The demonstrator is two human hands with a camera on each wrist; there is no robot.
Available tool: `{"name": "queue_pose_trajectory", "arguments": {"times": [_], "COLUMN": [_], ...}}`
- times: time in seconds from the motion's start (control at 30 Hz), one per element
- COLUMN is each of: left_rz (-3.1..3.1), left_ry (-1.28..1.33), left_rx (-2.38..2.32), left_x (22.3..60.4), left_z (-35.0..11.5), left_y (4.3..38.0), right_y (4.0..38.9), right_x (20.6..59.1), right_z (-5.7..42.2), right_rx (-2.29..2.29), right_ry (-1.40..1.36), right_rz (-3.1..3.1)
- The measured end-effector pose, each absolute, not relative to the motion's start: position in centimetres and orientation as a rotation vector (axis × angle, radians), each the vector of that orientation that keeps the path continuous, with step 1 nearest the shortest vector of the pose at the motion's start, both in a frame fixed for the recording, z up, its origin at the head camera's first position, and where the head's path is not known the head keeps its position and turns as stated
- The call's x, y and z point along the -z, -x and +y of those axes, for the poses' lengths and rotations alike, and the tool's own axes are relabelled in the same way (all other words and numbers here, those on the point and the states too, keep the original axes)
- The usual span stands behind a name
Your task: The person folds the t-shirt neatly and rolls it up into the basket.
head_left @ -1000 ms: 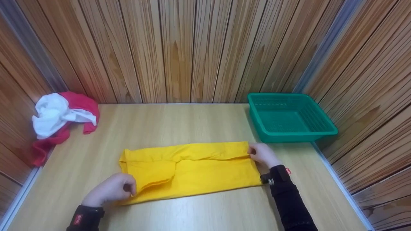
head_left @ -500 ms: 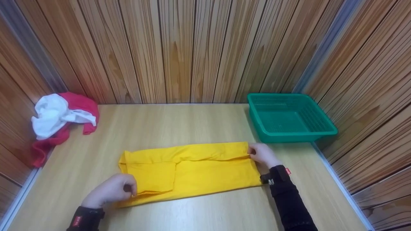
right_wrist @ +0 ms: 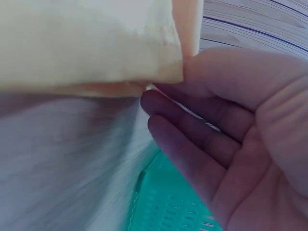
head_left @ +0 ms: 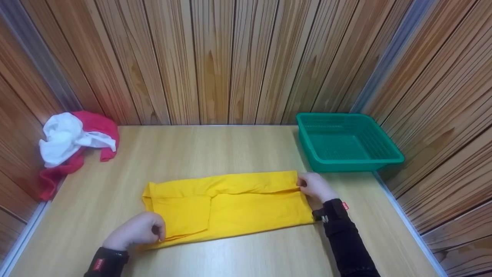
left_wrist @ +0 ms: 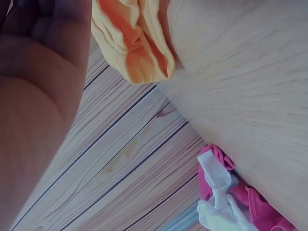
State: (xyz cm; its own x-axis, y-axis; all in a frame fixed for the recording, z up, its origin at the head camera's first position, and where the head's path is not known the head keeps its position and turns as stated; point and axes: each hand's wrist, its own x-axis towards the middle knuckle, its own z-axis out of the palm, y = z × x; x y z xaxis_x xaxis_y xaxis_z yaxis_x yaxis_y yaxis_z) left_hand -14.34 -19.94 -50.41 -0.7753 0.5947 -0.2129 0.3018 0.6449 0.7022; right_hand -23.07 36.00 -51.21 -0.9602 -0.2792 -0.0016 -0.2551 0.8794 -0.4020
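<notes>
A yellow shirt (head_left: 257,209) lies folded into a long strip across the table, with a sleeve-like flap (head_left: 184,215) laid flat over its left part. My left hand (head_left: 143,231) pinches the flap's lower left edge in the head view; in the left wrist view its fingertips are out of frame, beside the shirt's open fold (left_wrist: 139,53). At the strip's right end my right hand (head_left: 316,186) holds the upper corner. The right wrist view shows the right thumb and index finger on that fabric edge, the other fingers loosely bent below it.
A green plastic basket (head_left: 355,165) stands at the back right, just beyond my right hand. Crumpled white (head_left: 61,140) and red (head_left: 103,129) cloths lie in the back left corner. Wooden panel walls (head_left: 215,61) enclose the table (head_left: 207,150) at the back and sides.
The flap's lower edge, raised a second ago, has dropped flat against the shirt. My left hand has shifted slightly right and toward me. The right hand keeps its place.
</notes>
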Motion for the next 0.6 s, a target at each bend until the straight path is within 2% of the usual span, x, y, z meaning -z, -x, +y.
{"name": "queue_pose_trajectory", "arguments": {"times": [0.27, 0.47, 0.6], "left_rz": [2.408, 2.394, 2.404], "left_ry": [-0.597, -0.562, -0.633], "left_rx": [-0.905, -0.901, -0.907], "left_x": [50.45, 50.64, 50.90], "left_z": [-19.68, -19.62, -19.81], "left_y": [14.22, 14.43, 14.41], "right_y": [22.96, 23.00, 23.00], "right_x": [51.11, 50.91, 50.94], "right_z": [36.24, 36.23, 36.32], "right_rx": [0.488, 0.416, 0.386], "right_ry": [0.620, 0.581, 0.604], "right_rz": [3.054, 3.049, 3.069]}}
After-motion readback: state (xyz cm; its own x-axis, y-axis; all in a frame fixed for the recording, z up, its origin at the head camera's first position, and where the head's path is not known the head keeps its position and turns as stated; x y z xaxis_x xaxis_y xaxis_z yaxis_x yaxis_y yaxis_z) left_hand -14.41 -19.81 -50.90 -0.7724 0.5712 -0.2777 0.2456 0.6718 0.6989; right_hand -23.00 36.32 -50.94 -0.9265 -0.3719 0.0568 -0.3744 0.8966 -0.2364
